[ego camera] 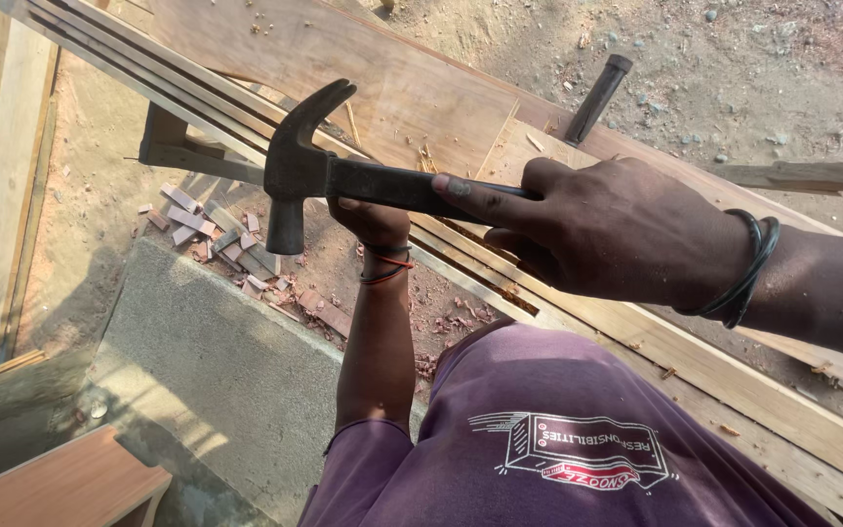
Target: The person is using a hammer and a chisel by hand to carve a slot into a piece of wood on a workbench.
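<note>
Hammer (343, 176) raised over planks (558, 303), right hand (607, 229) closed round black handle approx mid-shaft; judged head-heavy, rigid steel, smooth grip may slip, so hold nearer handle end; left hand (373, 220) beneath it, grip unclear.

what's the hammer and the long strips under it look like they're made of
Hammer: head and handle look like dark metal, dull and worn, probably steel. Long strips: pale bare wood, grain and chips showing, seemingly unfinished. The right hand grips the handle.
</note>
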